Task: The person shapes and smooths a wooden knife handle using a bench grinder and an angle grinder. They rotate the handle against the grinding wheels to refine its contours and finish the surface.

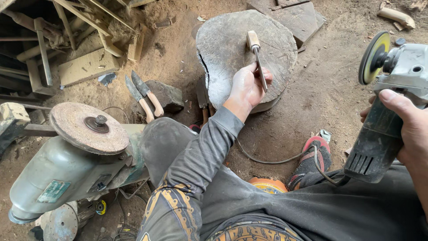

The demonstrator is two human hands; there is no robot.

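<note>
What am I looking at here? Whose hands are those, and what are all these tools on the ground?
The camera sits on a person's head and looks down, so you see their own arms and lap. Their left hand holds a small knife with a pale wooden handle, resting it on a round wooden stump. Their right hand grips an angle grinder, a power tool with a spinning disc at its tip and a cord trailing down. On the dirt floor to the left stands a grey motor with a flat grinding wheel on top. Two more knives lean against a rock beside it.
</note>
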